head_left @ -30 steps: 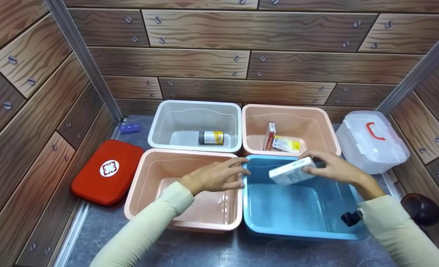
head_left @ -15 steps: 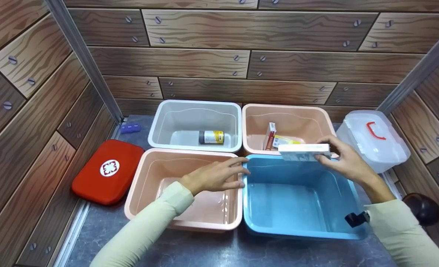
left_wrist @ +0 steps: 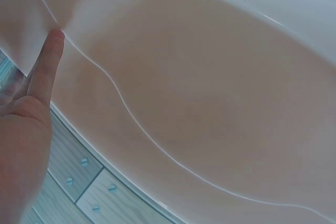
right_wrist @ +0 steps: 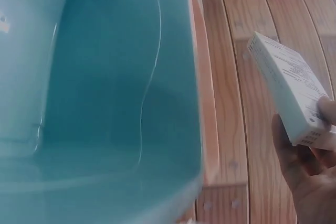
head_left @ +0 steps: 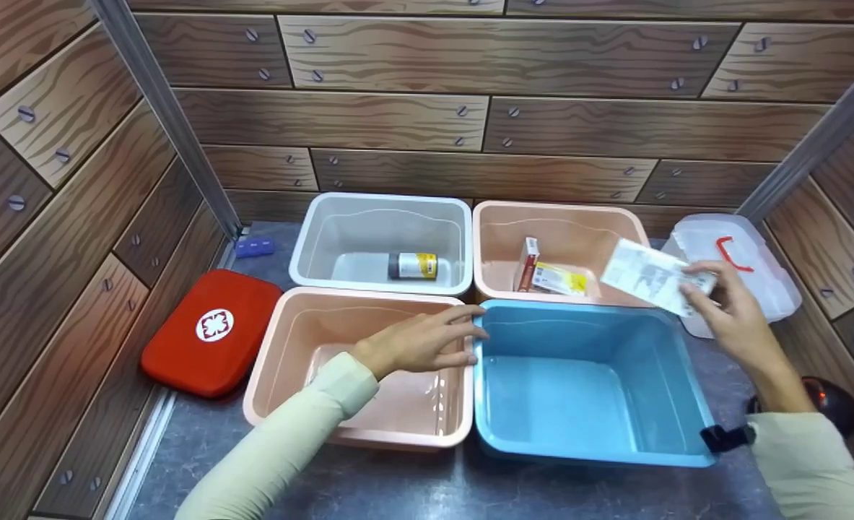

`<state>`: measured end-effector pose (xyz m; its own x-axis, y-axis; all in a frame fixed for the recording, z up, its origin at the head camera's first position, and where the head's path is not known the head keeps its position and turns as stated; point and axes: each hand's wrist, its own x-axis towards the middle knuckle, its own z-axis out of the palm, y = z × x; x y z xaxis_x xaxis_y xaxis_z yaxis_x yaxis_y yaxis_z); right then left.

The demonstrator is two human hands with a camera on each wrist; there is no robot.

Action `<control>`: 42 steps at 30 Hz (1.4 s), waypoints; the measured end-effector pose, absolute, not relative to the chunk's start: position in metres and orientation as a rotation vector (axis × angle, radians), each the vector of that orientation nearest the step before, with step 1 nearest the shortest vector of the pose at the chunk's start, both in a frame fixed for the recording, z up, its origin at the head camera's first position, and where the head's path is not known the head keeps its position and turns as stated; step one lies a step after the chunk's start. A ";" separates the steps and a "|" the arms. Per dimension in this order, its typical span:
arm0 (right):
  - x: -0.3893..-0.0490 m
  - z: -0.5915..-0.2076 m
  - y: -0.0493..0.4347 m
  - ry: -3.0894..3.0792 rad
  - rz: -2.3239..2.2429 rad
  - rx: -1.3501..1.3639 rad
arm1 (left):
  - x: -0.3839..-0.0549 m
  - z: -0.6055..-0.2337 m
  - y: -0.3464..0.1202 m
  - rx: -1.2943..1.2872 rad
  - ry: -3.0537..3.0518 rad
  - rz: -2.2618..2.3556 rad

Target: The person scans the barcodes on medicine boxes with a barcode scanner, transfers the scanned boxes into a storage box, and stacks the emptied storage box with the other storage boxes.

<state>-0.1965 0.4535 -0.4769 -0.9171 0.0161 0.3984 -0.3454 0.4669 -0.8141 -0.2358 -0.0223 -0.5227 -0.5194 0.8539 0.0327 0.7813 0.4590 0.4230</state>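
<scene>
My right hand (head_left: 748,328) grips a flat white medicine box (head_left: 643,276) by one end. The box is raised over the right rim of the back pink bin (head_left: 564,213), close to the clear lidded case. Small print covers the faces of the medicine box (right_wrist: 296,77) in the right wrist view. My left hand (head_left: 423,341) reaches across the front pink bin (head_left: 369,433), its fingers relaxed over the rim beside the blue bin (head_left: 593,456). In the left wrist view, a straight finger (left_wrist: 48,64) of that hand lies along the bin's pink wall.
A dark bottle with a yellow label (head_left: 416,266) lies in the grey bin (head_left: 383,198). The back pink bin holds a red-and-white box (head_left: 526,266) and a yellow-and-white box (head_left: 558,279). A red first-aid case (head_left: 210,332), purple pill organizer (head_left: 254,248) and clear case (head_left: 733,282) flank the bins.
My right hand has lifted the medicine box out of the blue bin and carried it up and to the right, turning its broad face into view. My left hand has stayed in place.
</scene>
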 end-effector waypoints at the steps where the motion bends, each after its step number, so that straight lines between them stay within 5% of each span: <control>1: -0.194 -0.479 0.460 -2.362 1.420 0.251 | -0.236 -0.523 -0.022 1.429 2.522 0.579; 14: -0.158 -0.530 0.532 -1.929 1.948 -0.293 | -0.237 -0.524 -0.022 1.429 2.535 0.539; 29: -0.129 -0.582 0.529 -1.408 2.240 -0.805 | -0.237 -0.523 -0.022 1.422 2.534 0.543; 42: -0.124 -0.598 0.528 -1.005 2.397 -0.868 | -0.236 -0.523 -0.021 1.455 2.546 0.543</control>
<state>-0.1236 0.5284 -0.5977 -0.7281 0.5645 -0.3889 -0.1186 -0.6625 -0.7396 -0.2363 -0.0214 -0.5232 -0.5143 0.8566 0.0414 0.7989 0.4610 0.3864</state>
